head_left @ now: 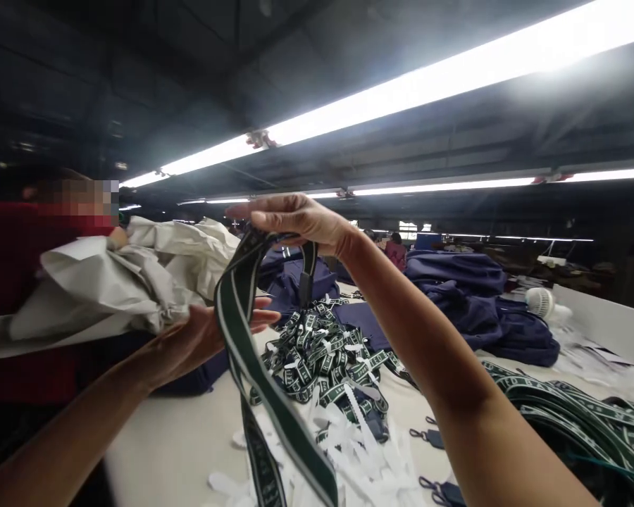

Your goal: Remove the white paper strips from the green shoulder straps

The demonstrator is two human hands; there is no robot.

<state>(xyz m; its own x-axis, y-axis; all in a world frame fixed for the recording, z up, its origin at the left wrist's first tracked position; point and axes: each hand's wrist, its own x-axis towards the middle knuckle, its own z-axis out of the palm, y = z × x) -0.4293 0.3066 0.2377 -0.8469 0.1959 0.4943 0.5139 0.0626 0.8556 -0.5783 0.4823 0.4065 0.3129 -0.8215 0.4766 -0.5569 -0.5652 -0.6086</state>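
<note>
My right hand point(296, 220) pinches a green woven strap point(253, 345) with white stripes above the pale table point(174, 443); my open left hand point(211, 334) steadies it.

I see a dim workshop hall with a dark ceiling point(137, 63). Long fluorescent tubes point(401, 84) run overhead, and more light strips point(454, 186) run farther back. A pale desk point(174, 443) stretches ahead. Navy fabric piles point(465, 282) sit at the back, with a small white fan point(539, 301) beside a white side panel point(607, 320).
</note>
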